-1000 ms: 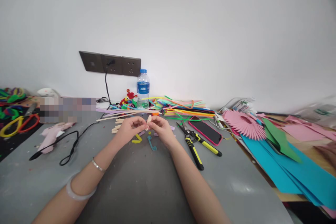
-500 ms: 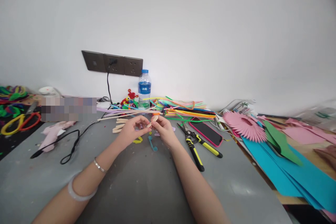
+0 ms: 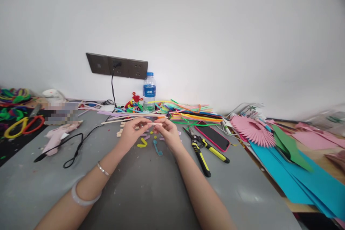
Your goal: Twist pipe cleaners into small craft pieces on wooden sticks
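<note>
My left hand (image 3: 133,133) and my right hand (image 3: 170,134) meet over the middle of the grey table. Thumbs and fingertips of both pinch a short cream pipe cleaner (image 3: 155,124), held roughly level between them. Fingers cover part of it. Just below lie a bent yellow pipe cleaner piece (image 3: 142,143) and a blue piece with curled ends (image 3: 157,148). Lilac pieces (image 3: 162,138) rest near my right hand. More cream pieces (image 3: 119,134) stick out behind my left hand, which partly hides them.
Behind my hands lie many coloured pipe cleaners (image 3: 196,116) and a water bottle (image 3: 149,93). To the right are yellow-black pliers (image 3: 201,146), a phone (image 3: 212,137) and blue paper (image 3: 288,172). A pink glue gun (image 3: 55,138) with a black cord and scissors (image 3: 33,125) are left.
The cream pipe cleaner has turned from slanted to nearly level between my fingertips. My left hand's fingers have closed in on it. The view has shifted slightly.
</note>
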Available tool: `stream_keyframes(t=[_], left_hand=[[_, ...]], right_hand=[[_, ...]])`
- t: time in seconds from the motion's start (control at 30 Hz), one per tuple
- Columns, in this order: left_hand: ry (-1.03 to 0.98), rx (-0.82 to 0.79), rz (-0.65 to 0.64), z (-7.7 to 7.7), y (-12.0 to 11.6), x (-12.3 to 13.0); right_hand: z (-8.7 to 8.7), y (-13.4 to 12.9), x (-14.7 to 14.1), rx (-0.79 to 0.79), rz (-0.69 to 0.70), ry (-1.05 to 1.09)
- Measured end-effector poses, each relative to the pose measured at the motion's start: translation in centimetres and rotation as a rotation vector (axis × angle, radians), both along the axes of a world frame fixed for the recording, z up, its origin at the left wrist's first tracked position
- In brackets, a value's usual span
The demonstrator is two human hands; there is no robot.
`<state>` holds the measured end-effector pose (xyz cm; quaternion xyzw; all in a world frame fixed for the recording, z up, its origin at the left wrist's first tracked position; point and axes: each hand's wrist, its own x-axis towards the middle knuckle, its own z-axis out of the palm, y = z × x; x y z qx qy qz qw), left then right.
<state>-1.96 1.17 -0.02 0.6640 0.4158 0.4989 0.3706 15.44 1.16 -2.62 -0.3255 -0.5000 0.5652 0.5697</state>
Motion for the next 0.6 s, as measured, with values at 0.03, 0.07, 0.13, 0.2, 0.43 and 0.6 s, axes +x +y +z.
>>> stream_keyframes(t=[0.03,0.07,0.13,0.2,0.43,0.6], left_hand=[[-0.005,-0.005,0.005,-0.01,0.01,0.01],[-0.010,-0.012,0.010,-0.01,0.00,0.05],[-0.018,-0.031,0.016,0.04,-0.02,0.13],[-0.019,-0.042,0.022,0.07,-0.01,0.18],[-0.035,-0.081,0.036,-0.23,0.30,0.12],[-0.118,-0.138,0.007,-0.37,0.42,0.23]], right_hand=[[0.09,0.00,-0.01,-0.012,-0.017,0.000],[0.17,0.01,-0.01,-0.028,-0.029,0.002],[0.29,0.01,-0.04,-0.062,-0.034,0.008],[0.35,-0.01,-0.07,-0.080,-0.021,0.011],[0.46,-0.29,-0.17,-0.057,0.015,0.057],[0.47,-0.29,-0.32,-0.020,0.030,0.064]])
